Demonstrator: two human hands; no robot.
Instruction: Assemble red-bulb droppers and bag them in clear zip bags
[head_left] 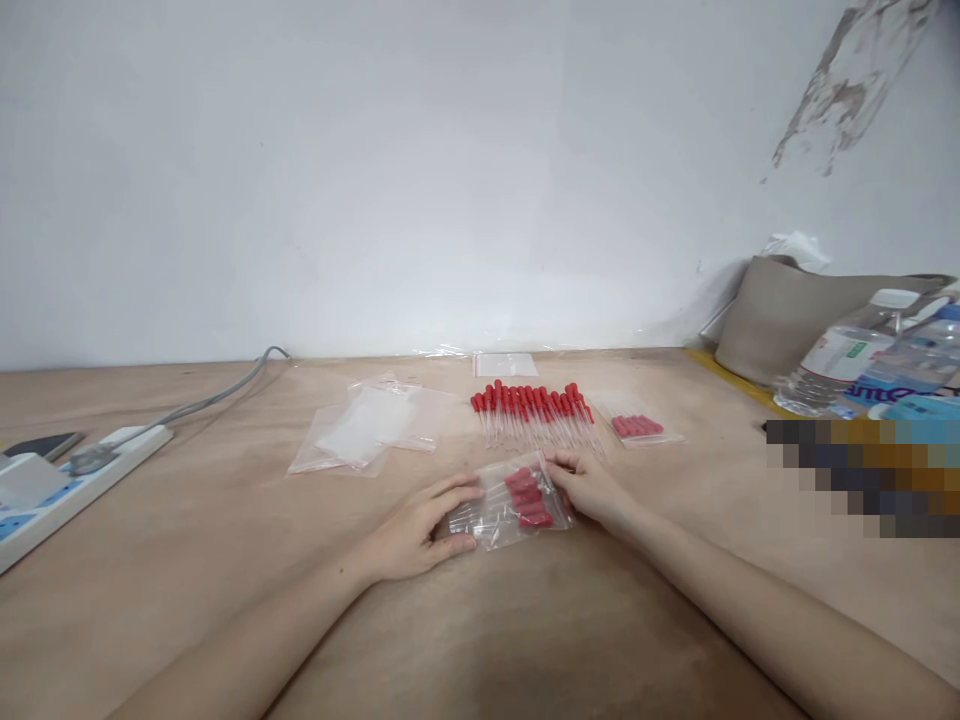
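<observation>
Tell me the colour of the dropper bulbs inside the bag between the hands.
Red bulbs on clear tubes, inside the clear plastic bag, seen in the head view.

Clear bag point(504, 512), red-bulbed droppers inside, flat on table.

Plain white wall point(375, 170) behind, paint flaked and stained at upper right point(847, 90). Bare light-brown wooden surface point(225, 540) running to the wall, evenly lit, no hard shadows. White power strip point(67, 490) at left edge with grey cable point(217, 395) trailing to the wall; grey bag point(780, 315) against the wall at right.
</observation>
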